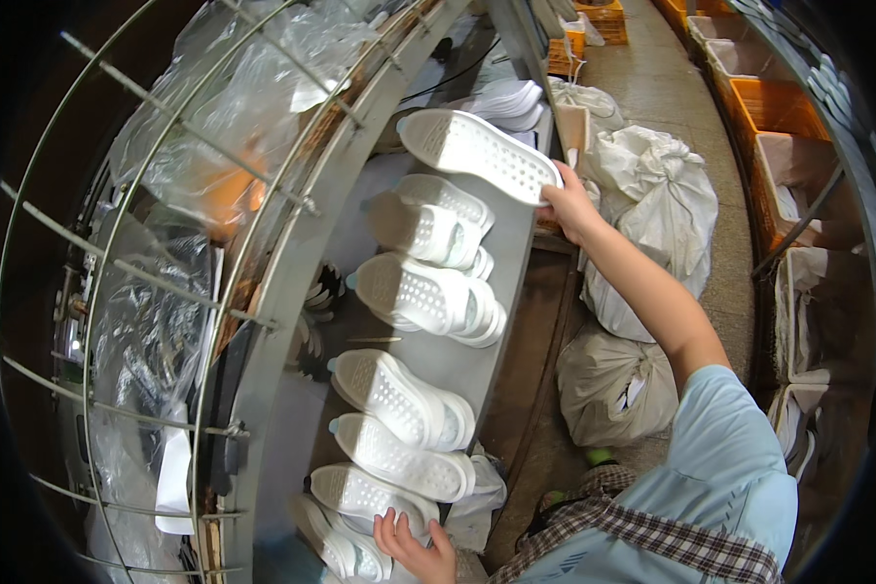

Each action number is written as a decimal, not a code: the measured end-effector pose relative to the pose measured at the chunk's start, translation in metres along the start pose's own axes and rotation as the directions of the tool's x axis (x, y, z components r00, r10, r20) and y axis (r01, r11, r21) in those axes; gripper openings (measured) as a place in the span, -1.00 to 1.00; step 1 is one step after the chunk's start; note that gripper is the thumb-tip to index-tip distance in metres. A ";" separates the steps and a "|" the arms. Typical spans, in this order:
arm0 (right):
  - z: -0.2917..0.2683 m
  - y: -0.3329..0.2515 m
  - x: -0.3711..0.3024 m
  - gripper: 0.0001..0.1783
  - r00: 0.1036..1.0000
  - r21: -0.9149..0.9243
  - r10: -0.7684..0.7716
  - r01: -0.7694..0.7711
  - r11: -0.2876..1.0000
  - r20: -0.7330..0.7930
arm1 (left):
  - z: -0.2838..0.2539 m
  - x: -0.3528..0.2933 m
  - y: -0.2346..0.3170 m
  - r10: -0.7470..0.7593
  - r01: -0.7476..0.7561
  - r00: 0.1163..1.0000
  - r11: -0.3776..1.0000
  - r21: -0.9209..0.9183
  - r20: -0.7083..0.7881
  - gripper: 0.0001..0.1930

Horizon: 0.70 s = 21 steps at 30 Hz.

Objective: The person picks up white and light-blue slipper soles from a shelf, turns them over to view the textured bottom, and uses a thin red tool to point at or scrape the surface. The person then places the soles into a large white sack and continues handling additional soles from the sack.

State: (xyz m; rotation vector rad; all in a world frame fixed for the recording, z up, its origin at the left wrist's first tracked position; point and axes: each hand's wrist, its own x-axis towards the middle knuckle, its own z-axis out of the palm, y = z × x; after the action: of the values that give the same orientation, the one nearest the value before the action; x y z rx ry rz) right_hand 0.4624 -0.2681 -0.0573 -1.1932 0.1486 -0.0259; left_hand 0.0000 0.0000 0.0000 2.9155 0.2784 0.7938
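My right hand grips one end of a white shoe sole at the far end of a grey bench. The sole's inner face, dotted with small holes, is turned up. My left hand is at the near end with its fingers apart, their tips against another white sole. Between my hands, more white soles lie across the bench, some overlapping, including a middle group and a single sole. Several have a small pale blue tip at one end.
A curved wire guard runs along the left, with clear plastic bags behind it. Stacked soles lie at the bench's far end. White sacks stand on the floor to the right. Orange crates line the far right.
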 end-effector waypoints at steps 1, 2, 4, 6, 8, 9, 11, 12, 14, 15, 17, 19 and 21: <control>-0.007 -0.005 -0.018 -0.36 1.000 0.068 -0.016 0.017 0.998 -0.008 | 0.002 0.005 0.003 0.001 -0.001 1.000 1.000 -0.025 -0.015 -0.54; -0.017 -0.012 -0.038 -0.37 0.999 0.097 -0.005 0.002 0.995 0.036 | 0.004 0.011 0.006 0.001 -0.003 1.000 0.999 -0.050 -0.031 -0.56; -0.026 -0.026 -0.066 -0.35 1.000 0.173 0.007 -0.006 0.985 -0.002 | 0.009 0.021 0.012 0.097 -0.098 0.995 0.994 -0.049 -0.011 -0.55; -0.046 -0.038 -0.097 -0.33 0.999 0.164 0.049 -0.050 0.985 0.010 | 0.009 0.026 0.021 0.202 -0.200 0.979 0.974 -0.103 0.006 -0.56; -0.059 -0.045 -0.122 -0.31 0.994 0.212 0.035 -0.057 0.976 0.107 | 0.016 0.036 0.031 0.182 -0.172 0.983 0.933 -0.316 0.000 -0.57; -0.065 -0.046 -0.136 -0.30 0.987 0.204 0.067 -0.096 0.974 0.148 | 0.018 0.040 0.039 0.186 -0.175 0.982 0.889 -0.423 -0.016 -0.58; -0.080 -0.045 -0.168 -0.29 0.952 0.213 0.084 -0.152 0.965 0.295 | 0.021 0.044 0.060 0.030 0.128 0.978 0.697 -0.705 0.207 -0.49; -0.084 -0.042 -0.185 -0.28 0.927 0.157 0.163 -0.226 0.961 0.338 | 0.023 0.048 0.070 -0.011 0.335 0.927 0.469 -0.817 0.374 -0.42; -0.079 -0.030 -0.222 -0.28 0.863 0.022 0.245 -0.284 0.959 0.441 | 0.032 0.057 0.090 0.019 0.479 0.872 0.164 -0.862 0.489 -0.29; -0.073 -0.025 -0.239 -0.28 0.831 -0.093 0.319 -0.312 0.945 0.456 | 0.035 0.062 0.099 0.049 0.530 0.847 -0.007 -0.848 0.529 -0.22; -0.055 -0.017 -0.272 -0.33 0.773 -0.196 0.154 -0.039 0.980 0.615 | 0.035 0.069 0.114 -0.134 0.541 0.769 -0.385 -0.748 0.625 -0.23; -0.039 -0.013 -0.284 -0.35 0.657 -0.207 0.104 0.081 0.975 0.747 | 0.030 0.073 0.118 -0.306 0.478 0.725 -0.422 -0.771 0.617 -0.30; -0.033 -0.009 -0.255 -0.35 0.539 -0.176 0.132 0.031 0.984 0.832 | 0.024 0.079 0.107 -0.429 0.375 0.711 -0.439 -0.817 0.557 -0.36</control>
State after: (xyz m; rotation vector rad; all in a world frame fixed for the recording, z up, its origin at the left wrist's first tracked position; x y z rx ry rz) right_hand 0.2066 -0.2772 -0.0346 -1.2531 -0.7039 0.6407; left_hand 0.0952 -0.0899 0.0350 0.9000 0.4542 0.4305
